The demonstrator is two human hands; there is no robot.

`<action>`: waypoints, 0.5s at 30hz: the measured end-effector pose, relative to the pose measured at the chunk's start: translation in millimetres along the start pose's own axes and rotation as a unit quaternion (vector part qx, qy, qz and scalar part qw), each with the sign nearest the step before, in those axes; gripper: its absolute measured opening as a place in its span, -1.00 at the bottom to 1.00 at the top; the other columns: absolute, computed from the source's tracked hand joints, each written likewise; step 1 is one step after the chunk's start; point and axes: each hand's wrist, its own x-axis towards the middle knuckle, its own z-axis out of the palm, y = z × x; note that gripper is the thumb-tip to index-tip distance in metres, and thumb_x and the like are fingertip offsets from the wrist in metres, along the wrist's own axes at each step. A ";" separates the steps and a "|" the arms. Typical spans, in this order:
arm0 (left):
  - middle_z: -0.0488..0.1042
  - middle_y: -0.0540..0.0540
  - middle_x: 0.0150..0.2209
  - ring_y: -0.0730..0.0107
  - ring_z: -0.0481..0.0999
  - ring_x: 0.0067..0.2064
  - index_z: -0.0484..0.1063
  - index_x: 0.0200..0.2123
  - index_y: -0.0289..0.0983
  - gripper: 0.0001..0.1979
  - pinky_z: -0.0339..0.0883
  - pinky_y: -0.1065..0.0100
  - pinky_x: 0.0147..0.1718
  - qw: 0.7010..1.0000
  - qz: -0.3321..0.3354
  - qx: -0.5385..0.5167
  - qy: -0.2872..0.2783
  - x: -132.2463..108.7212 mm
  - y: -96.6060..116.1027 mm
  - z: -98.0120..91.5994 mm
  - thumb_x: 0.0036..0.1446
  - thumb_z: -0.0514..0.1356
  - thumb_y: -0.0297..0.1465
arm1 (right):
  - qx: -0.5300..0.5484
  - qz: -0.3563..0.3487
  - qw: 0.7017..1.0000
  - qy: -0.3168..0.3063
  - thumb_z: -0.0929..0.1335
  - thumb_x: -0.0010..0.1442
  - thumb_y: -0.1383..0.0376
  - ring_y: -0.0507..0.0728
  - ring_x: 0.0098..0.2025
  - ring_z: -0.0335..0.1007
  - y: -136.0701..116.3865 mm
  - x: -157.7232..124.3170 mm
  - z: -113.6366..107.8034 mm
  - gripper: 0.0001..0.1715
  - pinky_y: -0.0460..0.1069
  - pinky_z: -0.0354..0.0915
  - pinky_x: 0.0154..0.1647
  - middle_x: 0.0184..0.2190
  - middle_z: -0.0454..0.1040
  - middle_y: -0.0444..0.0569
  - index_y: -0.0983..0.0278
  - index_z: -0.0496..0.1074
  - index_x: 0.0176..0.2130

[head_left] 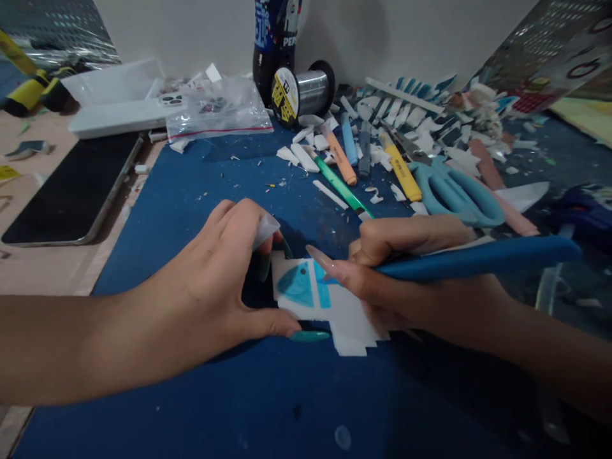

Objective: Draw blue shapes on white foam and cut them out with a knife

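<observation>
1. The left hand [224, 274] is arching over the left edge of a small white paper piece [335, 312]. Its thumb and fingers are spreading apart and pressing the paper down rather than closing around it.
2. A white scrap [265, 229] is showing under the left index finger; whether it is being pinched cannot be told.
3. The right hand [396, 274] is clamping around a long blue-handled tool [478, 258], whose tip is hiding behind the fingers, over the paper's right side.
4. The paper piece, bearing a blue rounded shape, is lying between the 2 hands on a dark blue mat [239, 395].
5. Behind the hands, pale blue scissors [454, 191] and several marker pens [401, 172] are lying among white paper offcuts.
6. Further back, a wire spool [301, 92] is sitting beside a dark bottle [275, 38].
7. At the left, a black phone [71, 191] is lying face up, just off the mat.
</observation>
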 end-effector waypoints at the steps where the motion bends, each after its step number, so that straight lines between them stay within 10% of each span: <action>1: 0.31 -0.05 -0.19 0.20 0.29 -0.23 0.07 -0.28 -0.14 -0.45 0.25 0.21 -0.36 1.000 -0.001 0.000 -0.003 -0.3 -0.2 -0.2 -0.05 0.39 -0.07 | 0.004 0.002 1.000 -0.003 0.36 0.19 0.46 -0.06 -0.68 0.07 -0.2 -0.7 0.2 -0.48 -0.06 0.04 -0.65 -0.71 0.10 -0.23 0.25 0.06 -0.65; 15: 0.31 -0.05 -0.18 0.19 0.31 -0.24 0.08 -0.28 -0.14 -0.45 0.27 0.22 -0.38 1.000 0.006 -0.001 0.007 0.3 -1.4 1.0 -0.04 0.38 -0.04 | -0.009 -0.009 1.000 -0.001 0.36 0.19 0.45 -0.08 -0.66 0.04 1.5 -0.6 -0.5 -0.47 -0.09 0.04 -0.65 -0.69 0.07 -0.25 0.25 0.03 -0.64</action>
